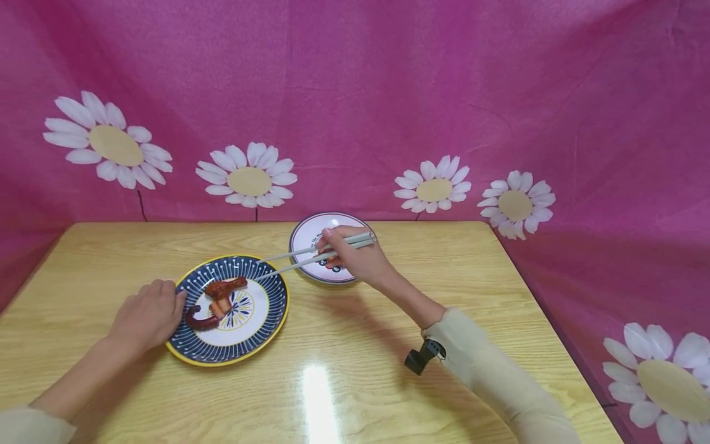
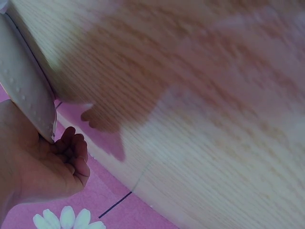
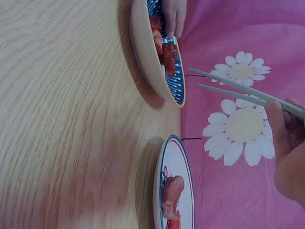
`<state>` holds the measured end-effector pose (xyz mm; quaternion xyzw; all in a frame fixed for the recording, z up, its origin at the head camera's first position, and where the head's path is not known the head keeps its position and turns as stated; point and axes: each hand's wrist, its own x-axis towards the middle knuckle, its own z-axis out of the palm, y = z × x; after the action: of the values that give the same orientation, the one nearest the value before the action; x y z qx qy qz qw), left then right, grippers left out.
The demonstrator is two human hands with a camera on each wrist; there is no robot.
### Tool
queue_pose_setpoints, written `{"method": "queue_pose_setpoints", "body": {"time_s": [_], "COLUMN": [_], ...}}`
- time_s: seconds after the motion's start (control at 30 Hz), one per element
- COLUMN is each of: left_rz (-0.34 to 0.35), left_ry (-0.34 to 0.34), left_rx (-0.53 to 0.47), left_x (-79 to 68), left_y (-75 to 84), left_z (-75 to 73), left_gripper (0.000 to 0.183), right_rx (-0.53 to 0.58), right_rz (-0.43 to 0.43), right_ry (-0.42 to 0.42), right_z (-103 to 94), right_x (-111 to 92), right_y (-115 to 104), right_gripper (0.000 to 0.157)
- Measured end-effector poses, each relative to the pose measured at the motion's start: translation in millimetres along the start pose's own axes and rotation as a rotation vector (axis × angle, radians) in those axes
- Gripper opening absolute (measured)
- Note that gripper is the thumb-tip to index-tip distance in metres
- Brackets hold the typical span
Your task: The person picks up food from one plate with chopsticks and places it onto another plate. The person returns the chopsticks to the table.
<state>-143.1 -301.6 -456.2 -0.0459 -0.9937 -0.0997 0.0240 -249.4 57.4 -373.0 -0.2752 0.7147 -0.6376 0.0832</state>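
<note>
A dining setting, apparently indoors; whether home or studio cannot be told. On the wood-grain table (image 1: 244, 404) stand two plates (image 1: 262, 344) with food (image 1: 225, 287), and chopsticks (image 1: 299, 265) are held above the table. Pink cloth (image 1: 344, 92) printed with daisies (image 1: 249, 180) hangs behind the table and along its sides; lamp-like glare (image 1: 318, 401) lies on its near part.

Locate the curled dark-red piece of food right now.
Head view, left side: the curled dark-red piece lies on the blue-patterned plate, at the lower left of the banded meat piece, with the left grip just to its left.
</note>
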Motion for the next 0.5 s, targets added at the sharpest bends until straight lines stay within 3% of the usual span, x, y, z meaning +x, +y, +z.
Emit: {"method": "queue_pose_setpoints", "body": {"time_s": [0.5], "left_rz": [-0.009], "left_ry": [-0.003], "left_rx": [-0.001], "left_x": [-0.3], "left_y": [1.4], "left_z": [-1.5], "left_gripper": [0.032], "right_rx": [-0.068], "right_rz": [-0.039], "right_ry": [-0.024], "right_z": [21.2], "right_x": [9.0], "right_y": [6.3], "right_gripper": [0.028]}}
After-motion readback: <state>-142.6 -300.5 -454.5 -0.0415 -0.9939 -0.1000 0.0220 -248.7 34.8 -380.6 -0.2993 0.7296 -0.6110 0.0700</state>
